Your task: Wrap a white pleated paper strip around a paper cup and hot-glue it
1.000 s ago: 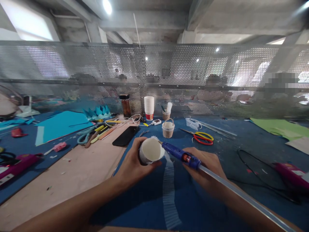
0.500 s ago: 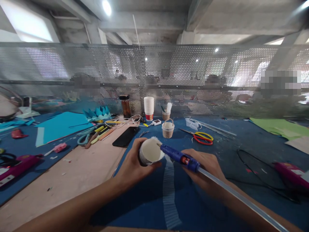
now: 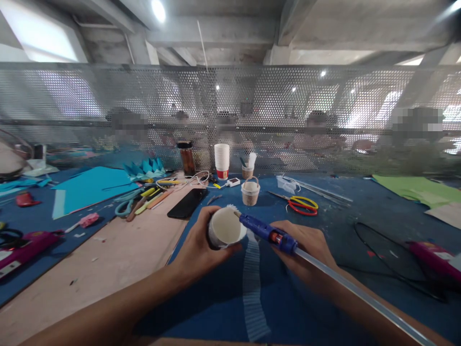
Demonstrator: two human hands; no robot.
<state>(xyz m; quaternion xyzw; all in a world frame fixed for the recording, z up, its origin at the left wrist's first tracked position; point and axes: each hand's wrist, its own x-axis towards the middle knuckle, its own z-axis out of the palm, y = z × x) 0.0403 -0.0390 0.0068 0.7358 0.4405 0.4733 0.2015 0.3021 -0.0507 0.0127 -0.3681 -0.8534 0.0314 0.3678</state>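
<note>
My left hand (image 3: 201, 240) is wrapped round a white paper cup (image 3: 227, 228), tilted so its open mouth faces me. In my right hand (image 3: 306, 245) is a blue hot glue gun (image 3: 266, 230), with a long clear glue stick (image 3: 353, 288) running out of its back end. Its nozzle is at the cup's upper right rim; whether it touches cannot be made out. From the cup's right side a pale pleated strip (image 3: 252, 283) hangs down towards the table's near edge. Beyond the cup stands a small handled paper basket (image 3: 250, 192).
Red-and-yellow scissors (image 3: 302, 204) and clear sticks (image 3: 317, 188) lie to the right. A black phone (image 3: 188, 203), stacked paper cups (image 3: 222, 161) and a brown jar (image 3: 186, 158) are left and behind. Power strips (image 3: 27, 247) sit at both sides. Perforated metal screens the back.
Almost nothing differs. The cup in my left hand has shifted very slightly, and the glue gun stays at its rim.
</note>
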